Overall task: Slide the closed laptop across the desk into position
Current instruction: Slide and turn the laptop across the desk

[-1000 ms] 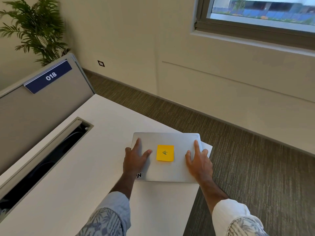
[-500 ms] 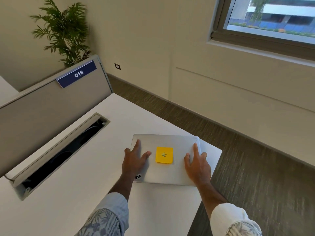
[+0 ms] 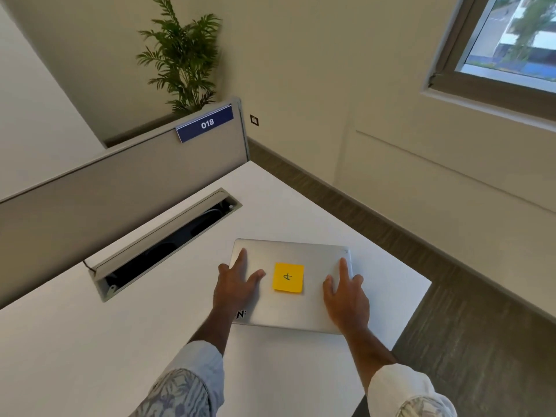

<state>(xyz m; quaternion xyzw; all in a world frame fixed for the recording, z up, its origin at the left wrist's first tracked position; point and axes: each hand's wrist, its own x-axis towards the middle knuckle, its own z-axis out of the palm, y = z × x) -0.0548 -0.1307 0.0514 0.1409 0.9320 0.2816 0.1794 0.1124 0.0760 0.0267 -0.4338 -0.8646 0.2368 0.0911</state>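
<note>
A closed silver laptop (image 3: 290, 251) lies flat on the white desk (image 3: 135, 350), near its right end. A yellow sticky note (image 3: 288, 277) with a handwritten mark is stuck to the middle of the lid. My left hand (image 3: 234, 287) rests flat on the lid's left part, fingers spread, with the palm over the left edge. On the right part of the lid my right hand (image 3: 346, 296) lies flat too, index finger pointing along the right edge. Neither hand curls around the laptop.
A long open cable slot (image 3: 162, 245) is cut into the desk left of the laptop. A grey partition (image 3: 120, 188) with a blue "018" label (image 3: 206, 124) borders the far side, with a potted plant (image 3: 183, 55) behind. The desk's right corner (image 3: 421, 287) drops to carpet.
The laptop has slid left, away from the desk's right corner it overhung, with both hands flat on it. More bare desk now shows to its right. The view has turned left.
</note>
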